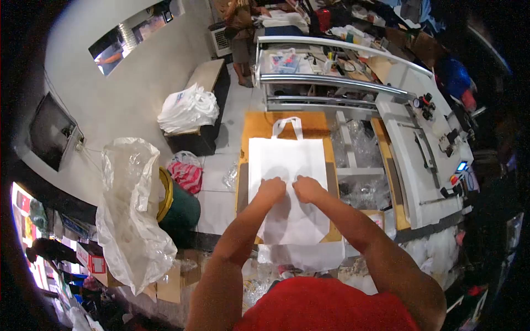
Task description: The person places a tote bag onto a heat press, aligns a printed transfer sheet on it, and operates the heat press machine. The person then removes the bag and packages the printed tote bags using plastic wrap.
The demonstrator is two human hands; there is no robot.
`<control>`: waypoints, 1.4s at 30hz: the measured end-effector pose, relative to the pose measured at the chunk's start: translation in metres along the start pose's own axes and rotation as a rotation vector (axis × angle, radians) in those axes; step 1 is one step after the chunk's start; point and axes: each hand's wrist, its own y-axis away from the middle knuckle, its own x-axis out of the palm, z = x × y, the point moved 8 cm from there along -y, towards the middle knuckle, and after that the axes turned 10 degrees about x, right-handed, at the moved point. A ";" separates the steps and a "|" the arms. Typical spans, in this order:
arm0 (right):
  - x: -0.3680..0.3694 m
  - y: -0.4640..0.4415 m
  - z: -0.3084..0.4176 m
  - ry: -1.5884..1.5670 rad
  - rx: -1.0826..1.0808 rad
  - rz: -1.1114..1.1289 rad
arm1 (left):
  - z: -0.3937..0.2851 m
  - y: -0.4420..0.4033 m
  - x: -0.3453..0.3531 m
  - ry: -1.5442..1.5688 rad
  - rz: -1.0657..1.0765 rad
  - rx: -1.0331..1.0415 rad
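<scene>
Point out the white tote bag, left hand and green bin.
White tote bag [288,164]: head view, on its upper panel.
Left hand [272,191]: head view, on the back of the hand.
Green bin [185,212]: head view, on its outer wall.

Mid-frame, a narrow gap parts the left hand from the right hand. Left of centre, room opens over tiled floor; metal rails bar the upper centre, the white machine the right
</scene>
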 end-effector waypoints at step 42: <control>0.001 0.065 0.002 0.086 0.206 0.216 | -0.005 0.085 -0.011 -0.245 0.215 -0.005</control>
